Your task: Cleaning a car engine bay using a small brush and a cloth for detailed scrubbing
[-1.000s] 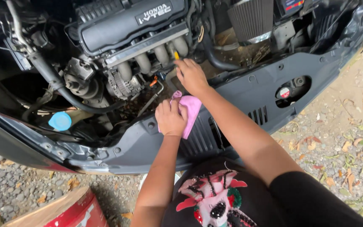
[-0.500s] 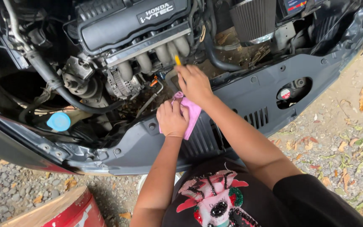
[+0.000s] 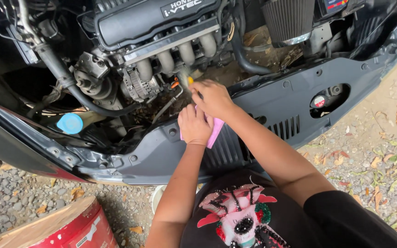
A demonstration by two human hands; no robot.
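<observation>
Both hands have drawn closer together since the earlier frames: the right hand (image 3: 213, 97), which was stretched out over the engine a moment ago, has pulled back until it overlaps the left hand (image 3: 194, 124), and the pink cloth (image 3: 215, 134) is now mostly hidden under them.

At the far left, a red drum (image 3: 76, 229) with a pale wooden lid stands on the gravel, below the car's front edge. Further in, a blue reservoir cap (image 3: 70, 123) sits low in the engine bay, beside a thick black hose (image 3: 65, 80). Next comes the silver intake manifold (image 3: 175, 55) with its row of curved runners, under the dark engine cover (image 3: 148, 23).

The left hand lies palm down on the grey front panel (image 3: 272, 98), pressing on the pink cloth, with the fingers curled over it. Just above it the right hand is closed around a tool with a yellow-orange handle (image 3: 190, 81), possibly a screwdriver, though only the tip of the handle shows. The cloth peeks out at the lower right of the left hand, flat against the panel's slats.

To the right, a ribbed cone air filter (image 3: 290, 20) hangs above the panel, and dry leaves lie scattered on the ground.
</observation>
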